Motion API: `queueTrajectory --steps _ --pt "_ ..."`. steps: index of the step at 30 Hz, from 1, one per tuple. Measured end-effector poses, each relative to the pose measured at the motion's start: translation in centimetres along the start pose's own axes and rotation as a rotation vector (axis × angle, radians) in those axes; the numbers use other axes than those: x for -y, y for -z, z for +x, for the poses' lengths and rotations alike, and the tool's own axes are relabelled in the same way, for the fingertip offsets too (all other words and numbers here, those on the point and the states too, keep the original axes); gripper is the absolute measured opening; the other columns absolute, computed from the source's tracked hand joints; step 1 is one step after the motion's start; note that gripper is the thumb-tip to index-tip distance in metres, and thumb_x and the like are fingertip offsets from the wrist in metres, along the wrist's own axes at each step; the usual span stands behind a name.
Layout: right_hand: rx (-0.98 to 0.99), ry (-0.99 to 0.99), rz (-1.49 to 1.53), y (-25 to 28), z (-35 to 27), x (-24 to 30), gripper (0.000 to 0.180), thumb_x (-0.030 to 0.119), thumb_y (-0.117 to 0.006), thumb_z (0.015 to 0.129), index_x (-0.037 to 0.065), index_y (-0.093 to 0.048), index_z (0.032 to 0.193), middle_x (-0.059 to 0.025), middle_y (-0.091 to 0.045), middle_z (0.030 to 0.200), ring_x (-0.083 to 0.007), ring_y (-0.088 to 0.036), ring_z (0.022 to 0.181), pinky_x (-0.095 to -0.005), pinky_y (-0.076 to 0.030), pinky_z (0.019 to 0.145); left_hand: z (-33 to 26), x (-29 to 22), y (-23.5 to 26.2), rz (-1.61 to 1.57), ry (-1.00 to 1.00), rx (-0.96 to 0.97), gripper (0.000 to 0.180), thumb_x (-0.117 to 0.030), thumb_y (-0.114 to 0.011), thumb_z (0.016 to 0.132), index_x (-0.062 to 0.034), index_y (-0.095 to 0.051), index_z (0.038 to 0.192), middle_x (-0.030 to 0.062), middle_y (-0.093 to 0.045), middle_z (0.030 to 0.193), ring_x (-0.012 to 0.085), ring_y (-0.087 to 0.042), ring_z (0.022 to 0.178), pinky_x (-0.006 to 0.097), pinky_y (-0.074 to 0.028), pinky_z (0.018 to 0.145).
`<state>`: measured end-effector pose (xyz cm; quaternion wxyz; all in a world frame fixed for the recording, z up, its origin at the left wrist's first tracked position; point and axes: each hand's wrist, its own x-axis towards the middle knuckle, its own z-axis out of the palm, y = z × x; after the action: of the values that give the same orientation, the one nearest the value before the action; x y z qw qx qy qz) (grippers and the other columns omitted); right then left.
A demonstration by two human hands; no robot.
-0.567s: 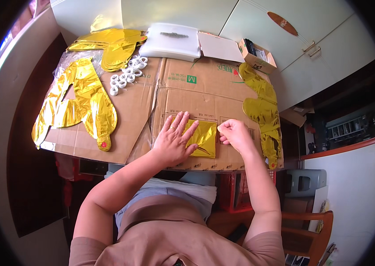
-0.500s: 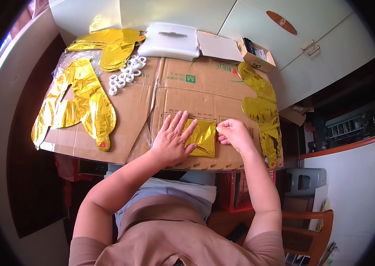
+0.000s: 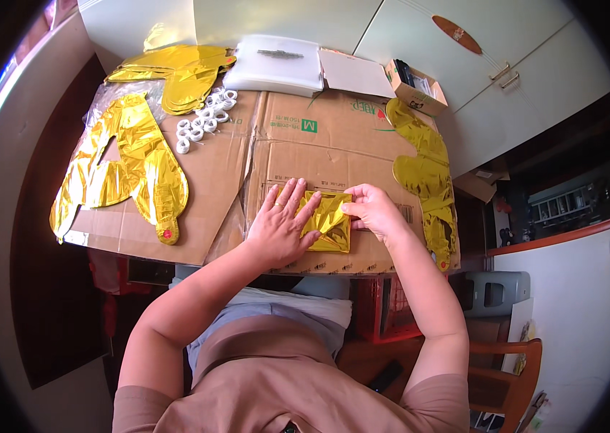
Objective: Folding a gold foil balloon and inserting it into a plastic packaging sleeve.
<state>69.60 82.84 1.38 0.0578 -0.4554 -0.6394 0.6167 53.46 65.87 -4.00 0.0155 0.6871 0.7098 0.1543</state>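
So, right hand (image 3: 376, 214) first: its thumb lies over the right edge of a square of gold foil (image 3: 332, 225), fingers curled in close, a narrow grip, though I can't tell if the foil is actually pinched underneath. Left hand (image 3: 282, 227) is flat with the fingers spread, palm down, resting over the left part of that same square and not gripping anything. The foil sits near the front edge of a flattened cardboard sheet (image 3: 319, 164), between the two hands. Off to the right, near the right hand, there's a wavy gold foil shape (image 3: 424, 169) along the cardboard's edge. Over on the left lies a big A-shaped foil balloon (image 3: 157, 169), with a bunch of white rolls (image 3: 200, 128) beyond it and more gold foil pieces (image 3: 188, 83) behind those. Along the back: a stack of clear plastic (image 3: 265, 72), a pale flat board (image 3: 357, 73) and a small open box (image 3: 415, 97).
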Motion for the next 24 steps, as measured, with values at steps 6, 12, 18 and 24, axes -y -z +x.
queueTrajectory --steps 6,12,18,24 --pt "-0.077 0.126 -0.110 0.0 1.0 -1.3 0.036 0.000 -0.073 0.085 -0.001 -0.059 0.119 -0.0070 -0.065 0.096 -0.0156 -0.065 0.083 -0.0312 -0.057 0.069 -0.1 0.0 0.1 -0.002 -0.001 -0.006 0.072 -0.052 -0.043 0.101 -0.0101 -0.030 0.159 0.0239 -0.025 0.163 0.0374 -0.019 0.154 0.052 -0.011 0.125" --pt "-0.309 0.424 -0.533 -1.2 0.8 -2.8 0.031 0.000 -0.075 0.084 0.000 -0.064 0.113 -0.0067 -0.064 0.095 -0.0125 -0.062 0.078 -0.0282 -0.055 0.070 -0.1 0.0 0.0 0.007 -0.005 -0.008 0.073 -0.053 -0.043 0.101 -0.0100 -0.031 0.158 0.0238 -0.024 0.164 0.0374 -0.019 0.154 0.051 -0.011 0.125" --pt "-0.515 0.821 -0.783 -2.5 -2.1 -4.3 0.037 0.012 -0.061 0.096 0.000 -0.059 0.131 -0.0206 -0.060 0.131 -0.0349 -0.057 0.125 -0.0464 -0.044 0.106 -0.1 0.0 0.1 0.003 -0.003 -0.014 0.073 -0.053 -0.044 0.101 -0.0098 -0.032 0.158 0.0239 -0.025 0.163 0.0376 -0.020 0.153 0.052 -0.012 0.124" --pt "-0.338 0.744 -1.031 -5.5 -3.0 -5.8 0.070 0.037 -0.051 0.102 -0.002 -0.029 0.156 -0.0236 -0.025 0.163 -0.0396 -0.024 0.151 -0.0539 -0.015 0.123 -0.1 0.2 -0.4 -0.001 -0.013 -0.049 0.073 -0.052 -0.046 0.100 -0.0077 -0.032 0.157 0.0242 -0.028 0.162 0.0378 -0.023 0.153 0.052 -0.014 0.124"
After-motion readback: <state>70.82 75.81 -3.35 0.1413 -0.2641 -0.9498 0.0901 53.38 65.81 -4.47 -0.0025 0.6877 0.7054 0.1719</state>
